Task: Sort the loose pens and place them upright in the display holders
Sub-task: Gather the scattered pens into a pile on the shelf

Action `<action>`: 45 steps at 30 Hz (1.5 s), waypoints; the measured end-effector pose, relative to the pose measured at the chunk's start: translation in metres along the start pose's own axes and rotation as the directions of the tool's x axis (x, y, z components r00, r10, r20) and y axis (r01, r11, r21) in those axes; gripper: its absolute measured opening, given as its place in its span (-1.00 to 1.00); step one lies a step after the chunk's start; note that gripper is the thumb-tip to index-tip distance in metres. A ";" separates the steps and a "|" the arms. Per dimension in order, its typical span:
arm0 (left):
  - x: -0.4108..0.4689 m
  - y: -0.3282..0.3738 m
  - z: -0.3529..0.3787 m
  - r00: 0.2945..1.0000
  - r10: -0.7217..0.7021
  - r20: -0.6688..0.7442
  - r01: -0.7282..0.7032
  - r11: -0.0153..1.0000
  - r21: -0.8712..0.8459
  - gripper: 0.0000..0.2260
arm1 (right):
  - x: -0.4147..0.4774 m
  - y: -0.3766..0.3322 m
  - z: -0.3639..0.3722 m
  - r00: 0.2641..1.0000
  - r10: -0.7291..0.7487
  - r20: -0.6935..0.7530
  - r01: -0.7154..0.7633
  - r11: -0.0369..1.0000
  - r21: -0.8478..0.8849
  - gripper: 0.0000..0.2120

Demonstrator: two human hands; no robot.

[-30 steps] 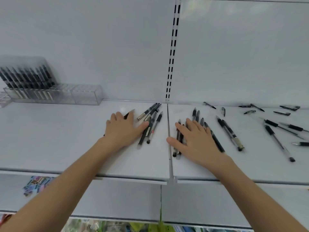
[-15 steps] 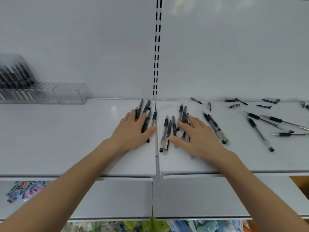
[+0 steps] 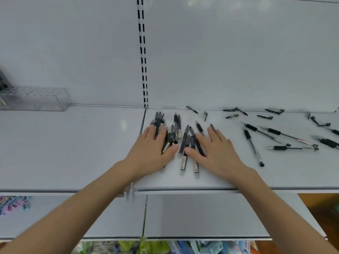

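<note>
head view: the bunch of slim black pens [image 3: 184, 142] lies on the white metal shelf [image 3: 73, 143], right between both hands. the barrels run near to far, roughly in line with the fingers. left hand [image 3: 150, 149] lies flat on the left side of the bunch, fingers straight and a bit spread. right hand [image 3: 218, 149] does the same on the right side, nothing pinched. my guess is a squeeze-in from both sides comes next. the clear plastic display holder [image 3: 36, 99] sits far left, well apart, so the left hand is nearer it. more black grip pens [image 3: 253, 143] lie scattered off to the right.
</note>
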State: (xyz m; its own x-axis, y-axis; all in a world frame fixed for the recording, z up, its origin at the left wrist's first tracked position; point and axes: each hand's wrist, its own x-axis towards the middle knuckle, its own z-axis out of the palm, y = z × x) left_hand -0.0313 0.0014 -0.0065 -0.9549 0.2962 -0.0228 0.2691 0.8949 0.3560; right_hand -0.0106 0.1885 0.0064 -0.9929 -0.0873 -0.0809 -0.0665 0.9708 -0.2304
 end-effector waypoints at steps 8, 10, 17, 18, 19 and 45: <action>0.004 0.048 0.007 0.993 -0.048 -0.104 0.039 0.995 -0.088 -0.25 | -0.005 0.056 -0.015 0.992 -0.031 -0.122 0.041 0.996 0.080 -0.45; -0.002 0.049 0.011 0.989 -0.137 -0.047 0.136 0.990 -0.035 -0.18 | -0.016 0.078 -0.017 0.991 0.062 -0.114 -0.069 0.996 -0.057 -0.41; 0.015 0.085 0.026 0.996 -0.078 -0.037 0.075 0.995 -0.069 -0.18 | -0.012 0.091 -0.011 0.996 0.080 -0.031 -0.081 0.996 -0.038 -0.43; 0.018 0.089 0.029 0.996 -0.063 -0.057 0.058 0.995 -0.082 -0.19 | -0.010 0.088 -0.013 0.998 0.049 -0.044 -0.049 0.999 0.005 -0.46; 0.020 0.092 0.031 0.996 -0.052 -0.079 0.045 0.994 -0.097 -0.20 | -0.010 0.088 -0.015 0.997 0.024 -0.069 -0.019 0.998 0.064 -0.47; 0.025 0.147 0.054 0.985 -0.045 -0.167 0.037 0.998 -0.049 -0.19 | -0.014 0.167 -0.037 0.889 0.285 -0.358 -0.268 0.959 0.097 -0.64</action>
State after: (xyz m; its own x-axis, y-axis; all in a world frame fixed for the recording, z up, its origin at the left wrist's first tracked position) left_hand -0.0091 0.1586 -0.0049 -0.9736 0.1956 0.1176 0.2267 0.8878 0.4005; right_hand -0.0118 0.3604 0.0045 -0.9373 0.2788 0.2092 0.2117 0.9322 -0.2935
